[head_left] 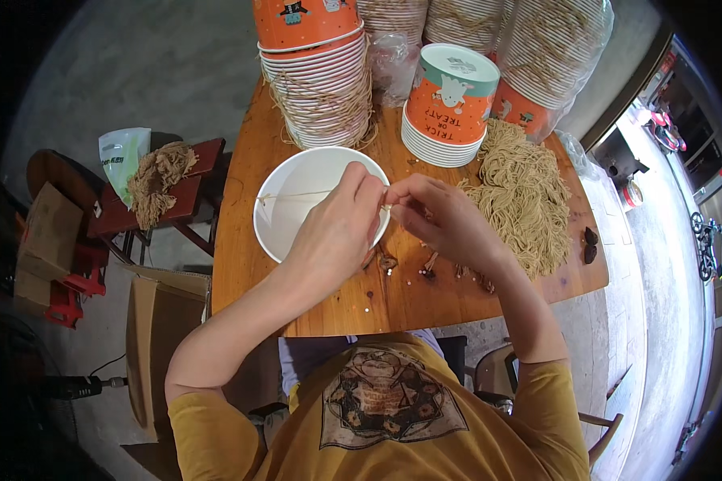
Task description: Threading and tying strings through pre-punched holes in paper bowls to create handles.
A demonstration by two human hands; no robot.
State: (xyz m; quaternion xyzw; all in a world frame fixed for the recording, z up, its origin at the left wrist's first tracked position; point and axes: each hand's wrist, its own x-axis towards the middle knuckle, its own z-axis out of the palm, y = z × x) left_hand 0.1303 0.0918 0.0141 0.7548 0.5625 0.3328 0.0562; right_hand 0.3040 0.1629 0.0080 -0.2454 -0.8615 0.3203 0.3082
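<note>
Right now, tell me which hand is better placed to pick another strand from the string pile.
Right hand: the string pile lies just beyond it on the right. The left hand is over the white bowl, farther off.

floor: grey concrete floor [152, 72] | furniture: wooden desk [241, 264], red stool [188, 196] on the left, cardboard boxes [44, 240] beside it | light: daylight, even

The near rim of the white bowl [297, 172] is hidden beneath the left hand [337, 228]; the stacked cups [317, 76] beyond it are cut off by the top edge.
</note>
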